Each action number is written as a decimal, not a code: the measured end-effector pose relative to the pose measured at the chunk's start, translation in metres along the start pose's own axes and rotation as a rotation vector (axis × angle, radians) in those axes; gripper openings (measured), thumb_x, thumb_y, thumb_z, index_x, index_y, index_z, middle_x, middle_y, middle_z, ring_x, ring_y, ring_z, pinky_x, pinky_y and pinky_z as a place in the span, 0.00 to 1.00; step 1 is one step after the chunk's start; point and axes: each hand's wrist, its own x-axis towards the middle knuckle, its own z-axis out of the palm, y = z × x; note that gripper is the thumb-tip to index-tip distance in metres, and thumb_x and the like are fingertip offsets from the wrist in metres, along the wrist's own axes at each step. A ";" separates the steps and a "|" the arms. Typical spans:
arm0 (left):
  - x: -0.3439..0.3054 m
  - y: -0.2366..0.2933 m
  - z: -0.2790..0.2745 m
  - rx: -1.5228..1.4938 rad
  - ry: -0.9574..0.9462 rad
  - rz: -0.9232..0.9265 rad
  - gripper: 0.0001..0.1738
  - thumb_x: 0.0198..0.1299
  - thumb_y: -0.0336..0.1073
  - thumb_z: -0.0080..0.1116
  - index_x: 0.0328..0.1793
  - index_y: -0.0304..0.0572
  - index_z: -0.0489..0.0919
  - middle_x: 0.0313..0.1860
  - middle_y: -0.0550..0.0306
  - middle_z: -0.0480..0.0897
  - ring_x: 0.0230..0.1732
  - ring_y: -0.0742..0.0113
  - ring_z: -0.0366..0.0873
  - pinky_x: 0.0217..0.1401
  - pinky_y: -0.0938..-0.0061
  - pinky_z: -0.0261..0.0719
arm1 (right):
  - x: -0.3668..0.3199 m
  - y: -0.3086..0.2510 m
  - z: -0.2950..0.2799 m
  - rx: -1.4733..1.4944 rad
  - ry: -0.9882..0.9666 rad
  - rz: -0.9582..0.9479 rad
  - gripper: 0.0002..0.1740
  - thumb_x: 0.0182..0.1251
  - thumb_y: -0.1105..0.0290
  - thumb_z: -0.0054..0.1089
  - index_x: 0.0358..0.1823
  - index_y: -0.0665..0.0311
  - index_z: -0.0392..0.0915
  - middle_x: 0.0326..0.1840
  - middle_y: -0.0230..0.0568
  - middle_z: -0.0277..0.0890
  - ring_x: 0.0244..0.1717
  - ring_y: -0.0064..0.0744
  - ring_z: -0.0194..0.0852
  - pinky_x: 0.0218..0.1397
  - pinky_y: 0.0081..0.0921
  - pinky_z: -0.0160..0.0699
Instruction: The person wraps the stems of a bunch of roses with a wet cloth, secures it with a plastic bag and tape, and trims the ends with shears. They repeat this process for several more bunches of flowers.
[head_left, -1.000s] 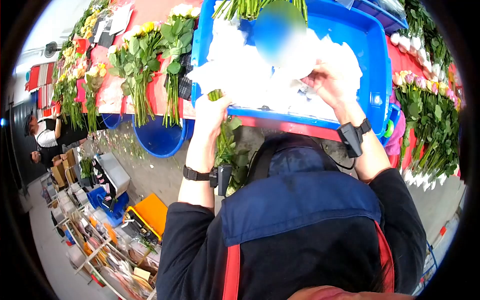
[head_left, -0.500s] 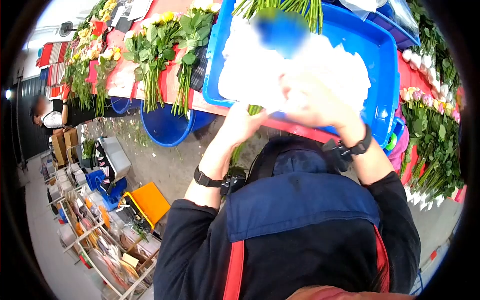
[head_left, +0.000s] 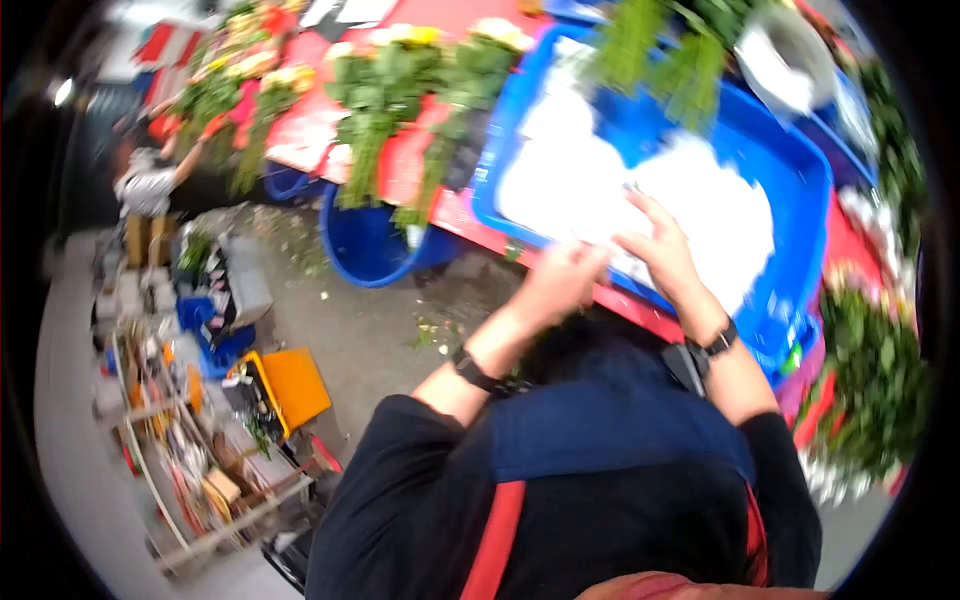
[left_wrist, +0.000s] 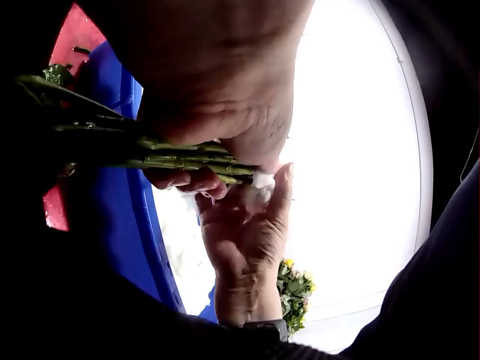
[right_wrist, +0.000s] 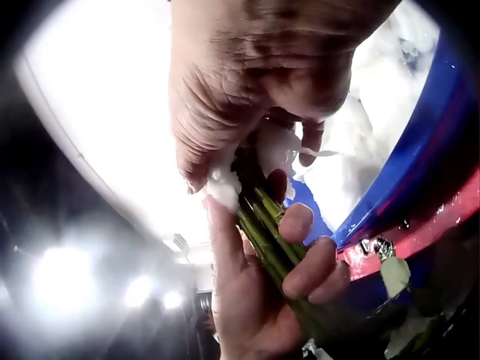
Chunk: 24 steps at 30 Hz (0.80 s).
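A bunch of green flower stems (left_wrist: 196, 161) is gripped in my left hand (head_left: 562, 285), fingers wrapped round it near the cut ends. Soft white wadding (right_wrist: 225, 184) sits against those ends. My right hand (head_left: 665, 255) pinches the wadding there, thumb on one side and fingers on the other in the right wrist view. Both hands meet at the near rim of a blue tray (head_left: 482, 190). Inside the tray lies a heap of wet white wadding (head_left: 710, 215). The flower heads of the bunch are hidden.
Stems (head_left: 630, 50) overhang the tray's far side. Bunched roses (head_left: 385, 110) lie on the red table (head_left: 460, 215) at left, more flowers (head_left: 860, 380) at right. A blue bucket (head_left: 365, 250) stands below the table edge. Another person (head_left: 150, 180) is at far left.
My right hand has come out of the white heap towards my left hand, which moved right to meet it at the near rim. The head view has swung, shifting the scene rightward.
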 end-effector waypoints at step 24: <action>0.039 0.012 0.007 -0.481 -0.165 -0.101 0.28 0.68 0.59 0.46 0.38 0.38 0.77 0.22 0.57 0.77 0.11 0.71 0.69 0.10 0.79 0.65 | 0.018 0.046 -0.005 0.679 0.055 0.181 0.42 0.53 0.58 0.75 0.66 0.64 0.63 0.49 0.36 0.77 0.53 0.32 0.76 0.58 0.29 0.76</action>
